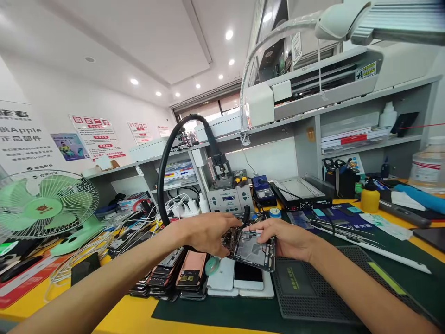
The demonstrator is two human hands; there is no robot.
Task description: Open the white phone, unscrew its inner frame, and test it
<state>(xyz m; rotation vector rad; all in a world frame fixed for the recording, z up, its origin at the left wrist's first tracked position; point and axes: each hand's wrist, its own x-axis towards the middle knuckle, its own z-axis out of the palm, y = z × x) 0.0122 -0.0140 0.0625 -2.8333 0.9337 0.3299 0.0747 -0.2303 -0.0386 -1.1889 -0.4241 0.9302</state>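
One flat, rectangular, perhaps metal-lined phone [251,251] in the left hand [207,233] and right hand [288,238]

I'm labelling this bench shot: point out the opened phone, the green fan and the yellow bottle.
Opened phone [251,250]: head view, on its exposed inner middle.
Green fan [41,208]: head view, on its central hub.
Yellow bottle [370,200]: head view, on the middle of its body.

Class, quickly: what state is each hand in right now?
Left hand: closed on the left edge of the opened phone.
Right hand: closed, holding the opened phone's right side.
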